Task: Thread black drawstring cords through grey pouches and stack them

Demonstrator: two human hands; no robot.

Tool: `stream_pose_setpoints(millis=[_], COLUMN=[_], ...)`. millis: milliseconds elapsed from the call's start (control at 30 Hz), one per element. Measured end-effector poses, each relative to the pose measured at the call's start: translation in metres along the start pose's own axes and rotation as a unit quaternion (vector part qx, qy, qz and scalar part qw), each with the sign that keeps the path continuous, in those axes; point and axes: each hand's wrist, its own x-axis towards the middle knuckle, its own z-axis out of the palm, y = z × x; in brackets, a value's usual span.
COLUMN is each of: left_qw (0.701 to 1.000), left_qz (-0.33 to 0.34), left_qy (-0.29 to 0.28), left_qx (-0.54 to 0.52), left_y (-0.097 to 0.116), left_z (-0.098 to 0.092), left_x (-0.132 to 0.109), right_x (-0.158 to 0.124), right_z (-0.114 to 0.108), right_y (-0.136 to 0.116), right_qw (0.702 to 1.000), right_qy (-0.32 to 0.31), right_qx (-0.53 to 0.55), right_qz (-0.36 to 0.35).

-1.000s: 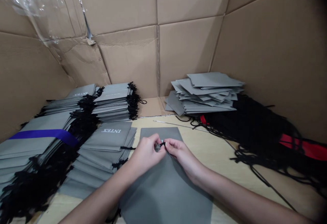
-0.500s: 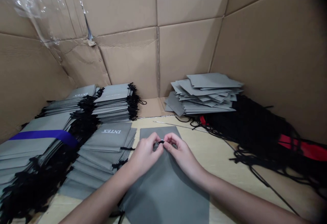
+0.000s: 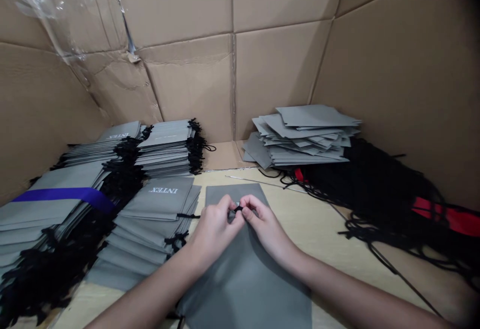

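A grey fabric pouch (image 3: 247, 279) lies flat in front of me, with part of a white print showing near my fingertips. Over its upper part, my left hand (image 3: 217, 221) and my right hand (image 3: 264, 226) meet, both closed in a pinch. Between them is a short piece of black cord (image 3: 238, 209), gripped from either side; its ends are hidden by the fingers. Just left of my left hand, a fanned pile of grey pouches (image 3: 161, 219) shows white "INTEX" lettering and black cord ends.
Stacks of corded pouches (image 3: 165, 144) stand at the back left, one bundle under a purple band (image 3: 63, 195). At the back right are loose grey pouches (image 3: 311, 144) beside a heap of black cords (image 3: 386, 179) with red ties. A thin metal rod (image 3: 262, 182) lies before them. Cardboard walls (image 3: 281, 69) surround the table.
Both hands keep their pinch on the black cord over the pouch, with only a slight shift of the fingers. The whole view has moved a little.
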Motion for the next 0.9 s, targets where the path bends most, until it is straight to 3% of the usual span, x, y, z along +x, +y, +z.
stream_pose_setpoints(millis=[200,533,733,800,900], left_qw=[1.0,0.995,0.992,0.991,0.989], left_qz=[0.013,0.017,0.006,0.005,0.003], left_qy=[-0.01,-0.091,-0.124,-0.136,-0.144], left_qx=[0.002,-0.028,-0.019,-0.011,-0.003], left_y=[0.001,-0.002,0.001,0.003,0.003], left_z=[-0.004,-0.005,-0.008,-0.009,-0.008], left_x=[-0.002,-0.004,-0.003,-0.003,-0.003], right_x=[-0.003,0.0,0.005,0.008,0.011], right_z=[-0.003,-0.016,-0.025,-0.028,-0.03], right_y=[-0.014,-0.018,-0.015,-0.011,-0.005], right_qw=[1.0,0.979,0.961,0.962,0.976], right_qy=[0.02,-0.046,-0.076,-0.083,-0.082], right_qx=[0.011,0.147,0.153,0.138,0.105], right_qz=[-0.008,0.134,0.218,0.221,0.17])
